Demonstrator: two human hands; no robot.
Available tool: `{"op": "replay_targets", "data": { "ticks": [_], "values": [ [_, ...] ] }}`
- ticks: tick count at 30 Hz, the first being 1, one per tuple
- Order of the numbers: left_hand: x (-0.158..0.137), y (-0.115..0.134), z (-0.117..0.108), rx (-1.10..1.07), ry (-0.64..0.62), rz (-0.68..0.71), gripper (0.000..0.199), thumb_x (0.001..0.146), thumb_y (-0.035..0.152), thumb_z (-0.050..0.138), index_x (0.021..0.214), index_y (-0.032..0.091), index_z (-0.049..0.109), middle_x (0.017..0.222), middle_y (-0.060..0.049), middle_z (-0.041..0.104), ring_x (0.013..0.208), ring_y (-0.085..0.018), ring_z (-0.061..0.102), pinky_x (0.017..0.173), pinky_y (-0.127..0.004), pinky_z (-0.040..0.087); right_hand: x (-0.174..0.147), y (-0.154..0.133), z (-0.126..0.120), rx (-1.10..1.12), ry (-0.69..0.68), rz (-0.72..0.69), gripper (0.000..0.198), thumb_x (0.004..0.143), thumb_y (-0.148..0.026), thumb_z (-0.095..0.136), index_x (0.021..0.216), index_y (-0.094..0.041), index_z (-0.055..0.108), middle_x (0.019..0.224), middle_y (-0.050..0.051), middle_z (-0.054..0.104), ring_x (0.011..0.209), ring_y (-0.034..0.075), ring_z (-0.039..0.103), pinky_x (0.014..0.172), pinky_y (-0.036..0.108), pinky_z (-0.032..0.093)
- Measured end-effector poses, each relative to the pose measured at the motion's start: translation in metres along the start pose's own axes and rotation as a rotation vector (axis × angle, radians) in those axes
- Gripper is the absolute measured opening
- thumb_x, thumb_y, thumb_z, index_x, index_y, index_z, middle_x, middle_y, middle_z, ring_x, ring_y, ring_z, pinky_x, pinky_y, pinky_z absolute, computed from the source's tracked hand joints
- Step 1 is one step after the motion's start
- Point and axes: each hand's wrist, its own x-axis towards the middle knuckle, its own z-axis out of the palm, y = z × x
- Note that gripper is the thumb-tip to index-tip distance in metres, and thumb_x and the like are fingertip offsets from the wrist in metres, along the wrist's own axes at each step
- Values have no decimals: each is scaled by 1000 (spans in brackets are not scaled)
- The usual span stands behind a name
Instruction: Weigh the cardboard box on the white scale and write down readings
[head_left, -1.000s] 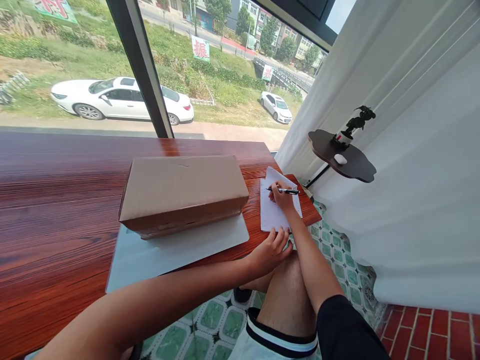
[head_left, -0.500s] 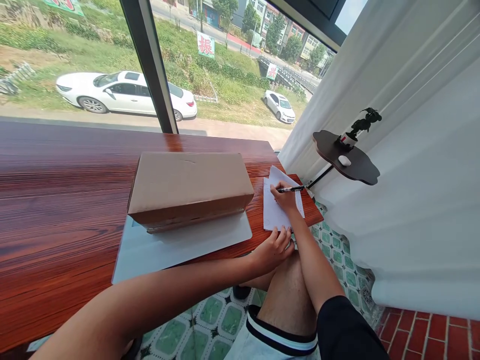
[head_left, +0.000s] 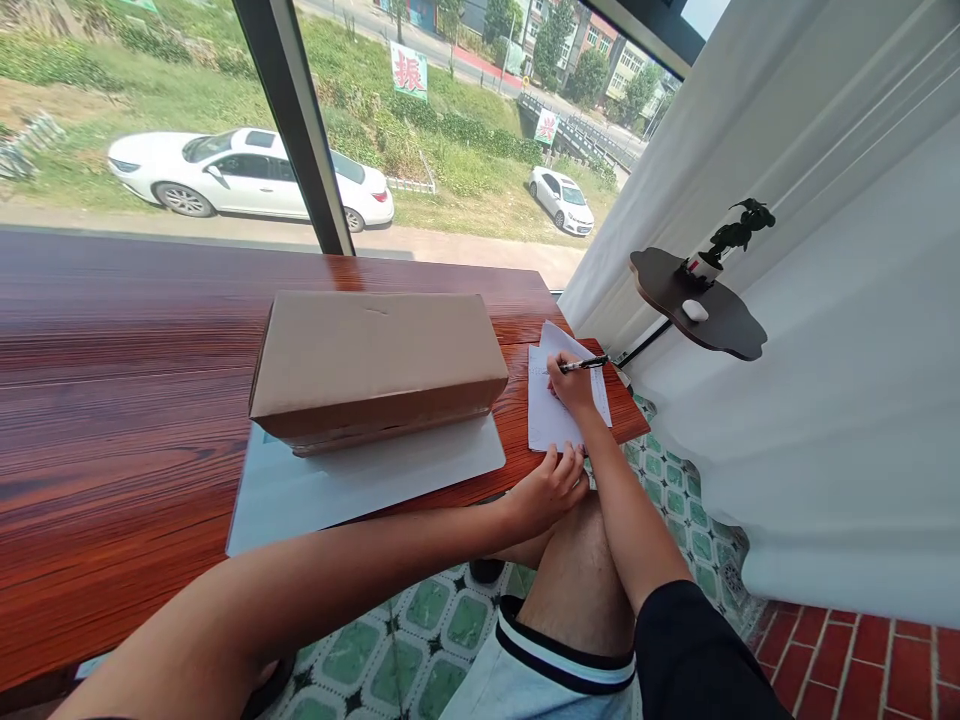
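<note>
R hand [head_left: 571, 385] curled rnd pen [head_left: 586, 364], L hand [head_left: 550, 488] loosely bent nr paper [head_left: 553, 417].

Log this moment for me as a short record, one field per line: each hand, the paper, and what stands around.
Right hand: over the paper, gripping a dark pen
Pen tip: contact with the paper too small to tell
Left hand: fingers at the paper's near edge
Right hand position: on the paper's upper part
Paper: lying on the right end of the reddish-brown table
Left of paper: brown cardboard box, pale mat showing along its near side
Beyond: dark side stand with a potted plant
</note>
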Motion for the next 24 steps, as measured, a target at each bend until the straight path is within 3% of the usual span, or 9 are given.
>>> {"op": "replay_targets", "data": {
  "ticks": [8, 24],
  "values": [
    [1, 2, 1, 7, 0, -2, 34, 99, 25, 47, 125, 9, 63, 137, -22, 63, 124, -35, 60, 98, -50, 46, 3, 4, 1, -13, -3, -19, 38, 93, -45, 50, 62, -25, 39, 45, -6, 51, 43, 13, 52, 58, 28, 44],
    [1, 0, -1, 13, -38, 4, 36, 100, 26, 45, 128, 9, 61, 141, -23, 60, 126, -35, 59, 100, -50, 46, 1, 4, 1, 19, 11, 32, 37, 94, -47, 49, 65, -25, 39, 46, -6, 52, 39, 12, 51, 45, 25, 40]
  ]
}}
